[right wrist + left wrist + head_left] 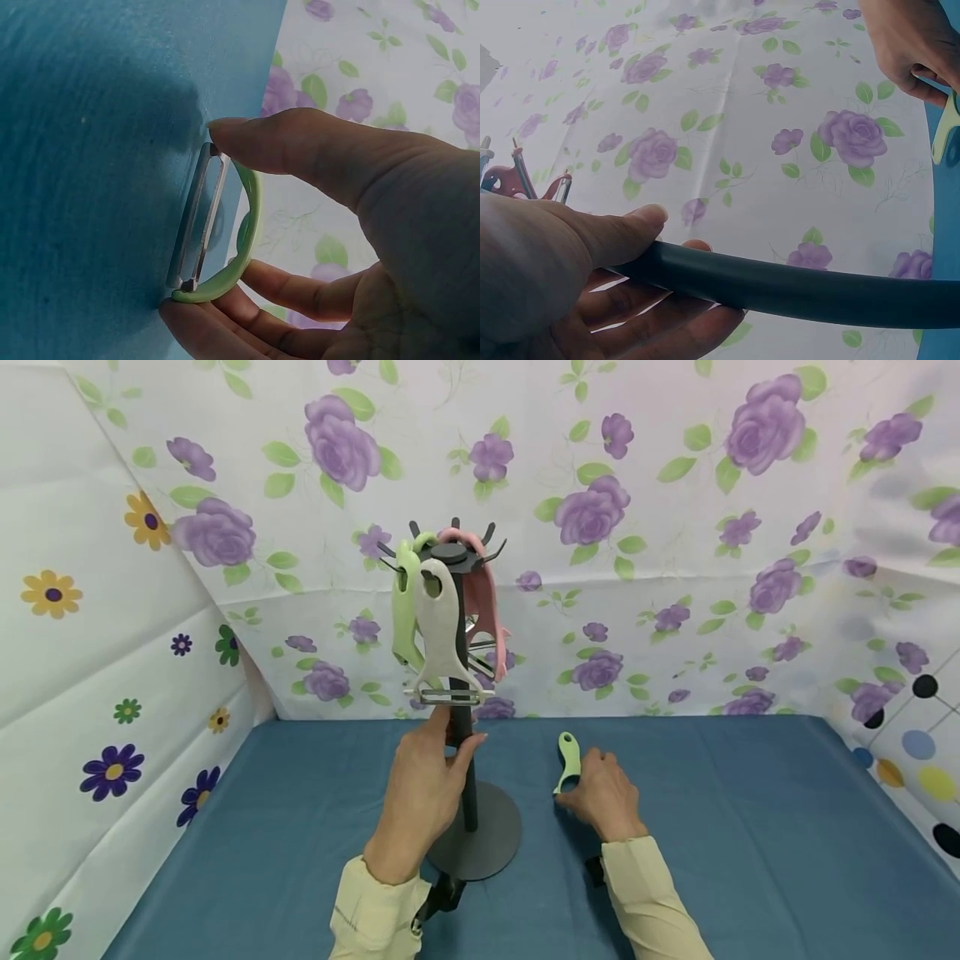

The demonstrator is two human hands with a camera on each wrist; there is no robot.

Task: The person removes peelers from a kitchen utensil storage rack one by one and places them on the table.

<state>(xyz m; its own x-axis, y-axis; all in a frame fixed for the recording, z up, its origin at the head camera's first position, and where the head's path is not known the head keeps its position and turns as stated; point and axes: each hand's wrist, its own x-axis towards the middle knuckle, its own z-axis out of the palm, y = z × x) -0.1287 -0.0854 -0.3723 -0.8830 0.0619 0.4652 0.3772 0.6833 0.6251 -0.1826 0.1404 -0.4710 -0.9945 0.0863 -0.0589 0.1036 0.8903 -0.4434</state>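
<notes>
My left hand (418, 789) grips the upright black pole (468, 797) of a stand, thumb on one side and fingers on the other, as the left wrist view also shows. From the hooks at the pole's top hang a white peeler (442, 614), a green peeler (405, 610) and pink peelers (483, 597), partly overlapping. To the right of the stand, my right hand (606, 797) pinches a light green peeler (570, 753) by its head, at the table surface. Its metal blade (202, 217) lies between thumb and fingertips in the right wrist view.
The stand's round dark base (498, 835) rests on a blue tablecloth (720, 827). Behind the table rises a sheet with purple flowers (592, 514). Another flowered sheet (112, 768) borders the left side, and a dotted one (918, 743) the right.
</notes>
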